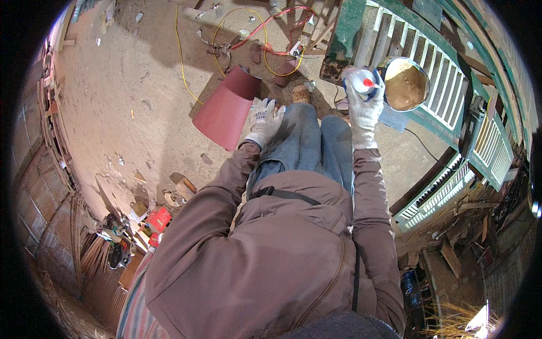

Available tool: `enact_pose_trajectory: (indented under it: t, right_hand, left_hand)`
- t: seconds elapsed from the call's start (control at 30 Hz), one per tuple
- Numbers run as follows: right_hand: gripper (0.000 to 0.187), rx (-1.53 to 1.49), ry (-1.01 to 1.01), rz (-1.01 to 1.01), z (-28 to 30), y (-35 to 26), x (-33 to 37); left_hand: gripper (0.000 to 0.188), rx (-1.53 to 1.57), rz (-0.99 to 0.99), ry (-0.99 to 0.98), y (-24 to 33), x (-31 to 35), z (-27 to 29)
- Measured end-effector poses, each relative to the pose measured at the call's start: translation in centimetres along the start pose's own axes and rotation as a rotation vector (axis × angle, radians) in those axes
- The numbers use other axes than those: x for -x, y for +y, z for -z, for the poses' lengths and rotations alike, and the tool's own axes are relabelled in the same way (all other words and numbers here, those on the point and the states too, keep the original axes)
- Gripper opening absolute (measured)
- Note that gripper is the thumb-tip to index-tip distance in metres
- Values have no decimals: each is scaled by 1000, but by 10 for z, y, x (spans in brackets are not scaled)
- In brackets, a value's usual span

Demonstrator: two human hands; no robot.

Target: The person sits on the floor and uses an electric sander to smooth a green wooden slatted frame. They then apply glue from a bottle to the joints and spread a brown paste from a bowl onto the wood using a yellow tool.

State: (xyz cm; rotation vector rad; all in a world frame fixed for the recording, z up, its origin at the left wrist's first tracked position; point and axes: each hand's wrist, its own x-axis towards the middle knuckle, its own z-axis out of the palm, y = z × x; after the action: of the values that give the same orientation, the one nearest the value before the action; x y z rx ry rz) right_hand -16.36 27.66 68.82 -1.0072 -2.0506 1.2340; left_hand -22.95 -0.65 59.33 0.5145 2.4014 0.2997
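Note:
My right hand (pixel 366 107), in a white work glove, is wrapped round a white squeeze bottle with a red tip (pixel 362 80). Just right of it stands a round tub (pixel 406 85) holding tan powder or paste. My left hand (pixel 265 121), gloved too, rests by my knee with its fingers stretched out and holds nothing I can see. Beside it, on the left, a curled dark-red sheet (pixel 227 107), like sandpaper, stands above the floor; whether the glove touches its edge I cannot tell.
Green louvred shutters (pixel 389 37) lie under and around the tub. A yellow cord (pixel 179 56) and a red cord (pixel 248 35) loop across the dusty floor (pixel 130 85) ahead. Wood scraps (pixel 183 186) and a red box (pixel 158 219) are at the lower left.

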Motion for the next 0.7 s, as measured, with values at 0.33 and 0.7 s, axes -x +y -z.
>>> enact_pose_trajectory:
  t: [0.33, 0.7]
  right_hand:
    - [73, 328, -265, 24, 30, -17, 15]
    - [70, 909, -354, 201, 42, -20, 19]
  left_hand:
    - [60, 62, 41, -40, -7, 5, 0]
    - [65, 51, 71, -57, -10, -3, 4]
